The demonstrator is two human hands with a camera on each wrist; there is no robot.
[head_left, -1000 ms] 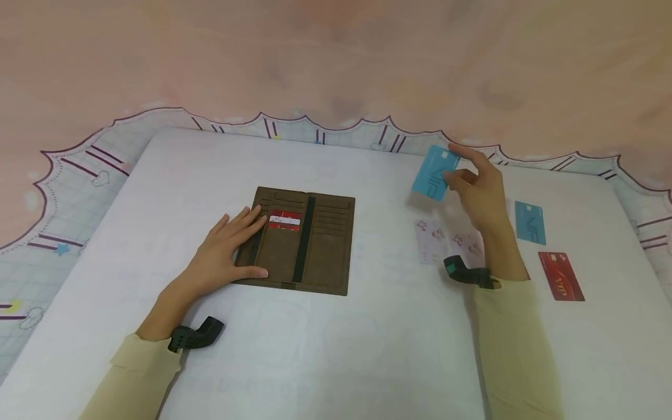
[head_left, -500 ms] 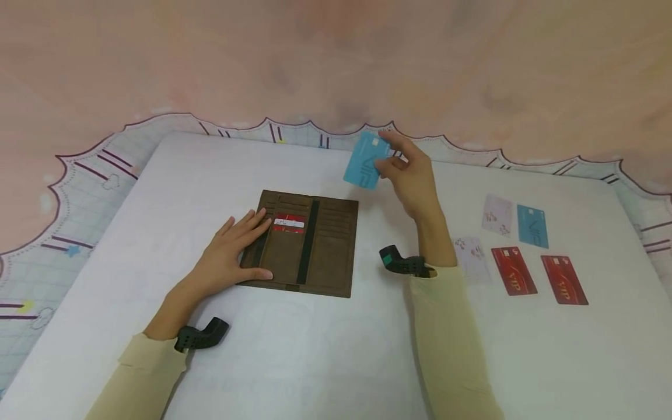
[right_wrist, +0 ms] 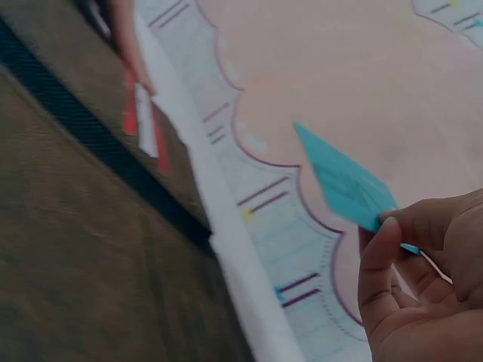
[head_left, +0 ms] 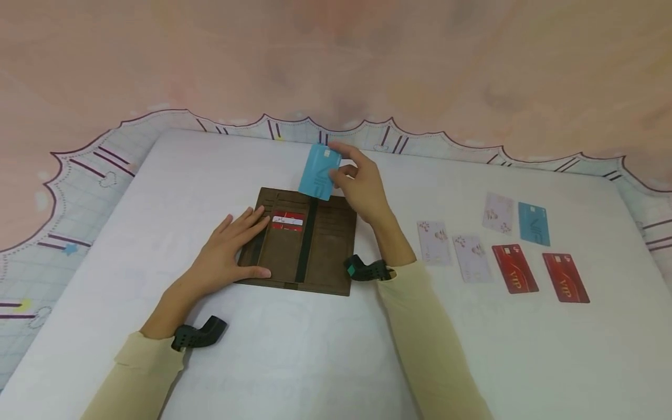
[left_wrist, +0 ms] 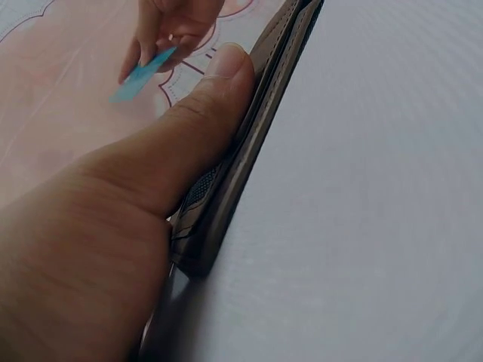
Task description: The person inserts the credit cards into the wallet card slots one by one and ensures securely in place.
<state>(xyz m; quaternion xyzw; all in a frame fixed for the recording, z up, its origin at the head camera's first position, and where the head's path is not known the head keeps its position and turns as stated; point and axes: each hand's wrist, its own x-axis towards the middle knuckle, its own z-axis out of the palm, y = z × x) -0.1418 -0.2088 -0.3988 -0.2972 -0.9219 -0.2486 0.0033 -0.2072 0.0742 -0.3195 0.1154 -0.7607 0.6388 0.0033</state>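
A brown wallet [head_left: 328, 262] lies spread flat on the white table, a red card with a white stripe [head_left: 287, 221] tucked in one of its slots. My left hand [head_left: 223, 251] rests on the wallet's left side with fingers spread; its thumb [left_wrist: 200, 113] lies along the near edge in the left wrist view. Between thumb and fingers, my right hand [head_left: 362, 184] pinches a blue VIP card [head_left: 317, 172] above the wallet's top edge. The right wrist view shows that blue card [right_wrist: 343, 181] tilted in the fingertips.
Right of the wallet lie several loose cards: pale patterned cards [head_left: 434, 242], a blue card [head_left: 534, 224] and red VIP cards [head_left: 515, 269]. A scalloped cloth border [head_left: 409, 140] runs behind the white table surface [head_left: 294, 361].
My right hand has carried the blue card leftward from over the loose cards to above the wallet. My left hand has stayed on the wallet.
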